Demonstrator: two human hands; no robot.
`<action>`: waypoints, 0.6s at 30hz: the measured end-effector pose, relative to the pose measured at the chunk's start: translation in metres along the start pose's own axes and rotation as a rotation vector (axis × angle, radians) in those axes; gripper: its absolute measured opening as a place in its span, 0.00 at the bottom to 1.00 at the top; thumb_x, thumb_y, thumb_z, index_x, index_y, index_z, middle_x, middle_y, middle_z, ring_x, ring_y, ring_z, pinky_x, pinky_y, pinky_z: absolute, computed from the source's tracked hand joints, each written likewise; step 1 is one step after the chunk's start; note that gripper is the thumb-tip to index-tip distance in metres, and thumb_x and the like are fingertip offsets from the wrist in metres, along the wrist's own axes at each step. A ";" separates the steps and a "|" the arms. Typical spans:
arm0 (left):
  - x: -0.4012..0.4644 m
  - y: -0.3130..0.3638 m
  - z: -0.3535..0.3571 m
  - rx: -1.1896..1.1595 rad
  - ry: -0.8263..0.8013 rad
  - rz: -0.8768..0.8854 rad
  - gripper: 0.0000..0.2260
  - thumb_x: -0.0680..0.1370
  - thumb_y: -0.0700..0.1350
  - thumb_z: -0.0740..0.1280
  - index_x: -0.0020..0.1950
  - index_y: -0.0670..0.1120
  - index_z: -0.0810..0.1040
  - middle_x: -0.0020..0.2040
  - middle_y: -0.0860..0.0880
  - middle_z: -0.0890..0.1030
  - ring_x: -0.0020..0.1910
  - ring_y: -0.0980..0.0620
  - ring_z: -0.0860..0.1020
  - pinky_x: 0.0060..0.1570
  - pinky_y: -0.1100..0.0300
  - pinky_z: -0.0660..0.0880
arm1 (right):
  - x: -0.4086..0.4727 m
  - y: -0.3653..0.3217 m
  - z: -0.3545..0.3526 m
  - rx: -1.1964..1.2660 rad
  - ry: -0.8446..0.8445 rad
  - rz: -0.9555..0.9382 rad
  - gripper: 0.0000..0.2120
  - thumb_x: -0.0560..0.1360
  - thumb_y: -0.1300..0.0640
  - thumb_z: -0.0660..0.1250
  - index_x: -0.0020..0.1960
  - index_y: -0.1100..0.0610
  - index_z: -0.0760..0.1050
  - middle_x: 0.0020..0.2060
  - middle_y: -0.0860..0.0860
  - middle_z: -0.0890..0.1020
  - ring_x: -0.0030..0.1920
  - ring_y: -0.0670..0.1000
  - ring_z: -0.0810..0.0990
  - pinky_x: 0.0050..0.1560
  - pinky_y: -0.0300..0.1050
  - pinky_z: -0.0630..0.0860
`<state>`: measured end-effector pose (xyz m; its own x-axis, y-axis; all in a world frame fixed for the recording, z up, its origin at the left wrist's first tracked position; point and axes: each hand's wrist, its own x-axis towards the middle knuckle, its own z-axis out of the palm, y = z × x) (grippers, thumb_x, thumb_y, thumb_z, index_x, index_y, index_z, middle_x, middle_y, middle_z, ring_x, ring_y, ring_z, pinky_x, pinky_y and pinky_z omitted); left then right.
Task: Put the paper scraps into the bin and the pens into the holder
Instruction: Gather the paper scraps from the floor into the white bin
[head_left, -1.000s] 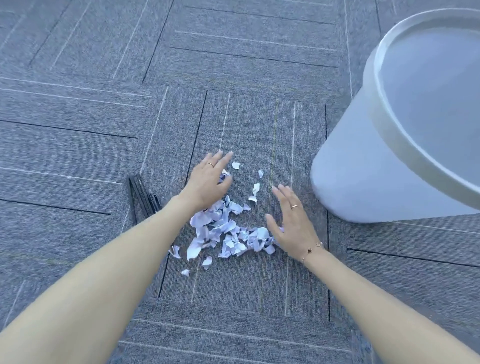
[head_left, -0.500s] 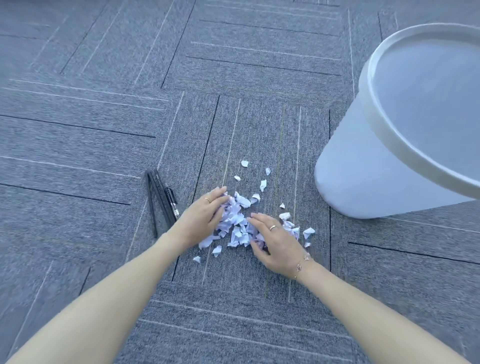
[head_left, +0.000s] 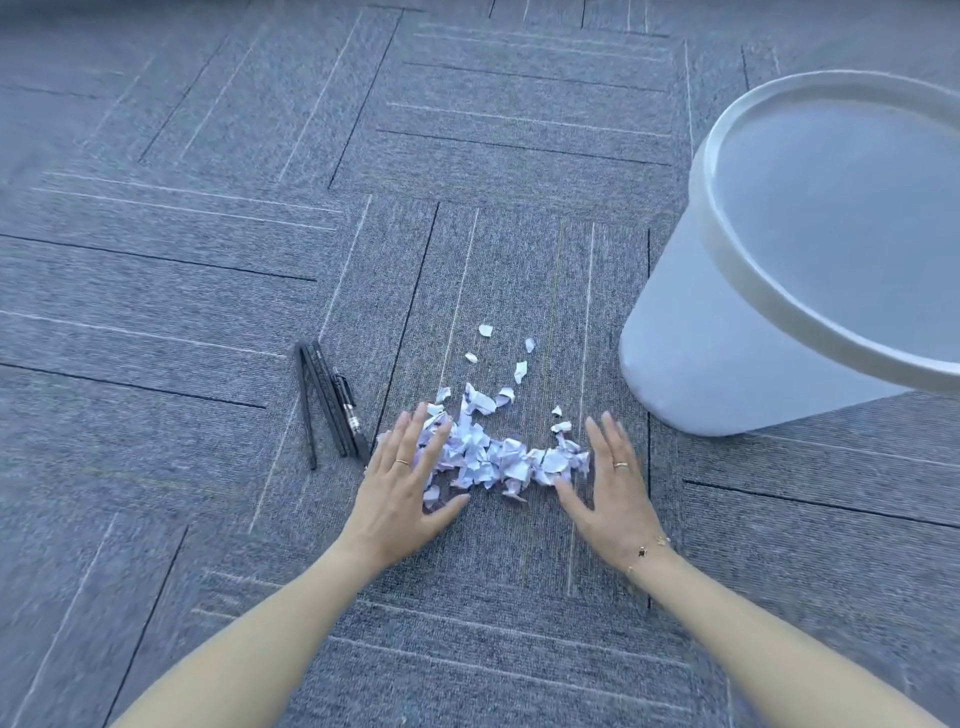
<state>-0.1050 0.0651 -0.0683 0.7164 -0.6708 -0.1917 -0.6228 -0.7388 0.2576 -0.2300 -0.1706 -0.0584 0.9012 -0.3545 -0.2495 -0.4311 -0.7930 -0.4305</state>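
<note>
Head view, my left hand (head_left: 400, 486) and right hand (head_left: 613, 486) flat, fingers spread, flanking paper scraps (head_left: 498, 457), pens (head_left: 332, 405) left of scraps, bin (head_left: 691, 364) right.

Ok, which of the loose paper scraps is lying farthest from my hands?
The small scrap at the very top of the scatter, up and left of the others. It lies alone on the carpet, beyond the main pile.

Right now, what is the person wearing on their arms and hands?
Both forearms are bare, with no sleeves showing. The left hand wears a thin gold-coloured ring on one finger. The right hand wears a gold-coloured ring too, and a fine chain bracelet with a small dark charm sits around that wrist. No gloves, no watch.
</note>
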 end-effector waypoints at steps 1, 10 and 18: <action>0.000 0.001 0.003 0.001 -0.008 -0.018 0.38 0.74 0.68 0.52 0.76 0.55 0.38 0.77 0.50 0.38 0.76 0.50 0.40 0.74 0.49 0.43 | 0.000 -0.002 0.002 -0.013 0.000 -0.009 0.37 0.75 0.36 0.50 0.76 0.52 0.41 0.76 0.48 0.41 0.75 0.47 0.37 0.76 0.50 0.43; 0.043 -0.010 -0.004 -0.067 0.012 0.014 0.35 0.74 0.68 0.48 0.75 0.57 0.39 0.77 0.51 0.40 0.76 0.52 0.42 0.73 0.52 0.44 | 0.019 -0.046 0.026 -0.005 0.027 -0.117 0.40 0.73 0.31 0.48 0.76 0.53 0.41 0.76 0.49 0.45 0.76 0.48 0.42 0.75 0.47 0.43; 0.068 -0.017 -0.006 -0.076 0.113 0.044 0.32 0.75 0.63 0.54 0.76 0.54 0.50 0.77 0.47 0.49 0.75 0.48 0.54 0.73 0.49 0.51 | 0.055 -0.058 0.032 -0.036 0.075 -0.200 0.37 0.75 0.37 0.52 0.76 0.55 0.44 0.76 0.53 0.48 0.76 0.51 0.44 0.75 0.47 0.46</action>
<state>-0.0445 0.0325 -0.0803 0.7221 -0.6880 -0.0722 -0.6320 -0.6985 0.3356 -0.1567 -0.1281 -0.0746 0.9700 -0.2232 -0.0960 -0.2426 -0.8682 -0.4329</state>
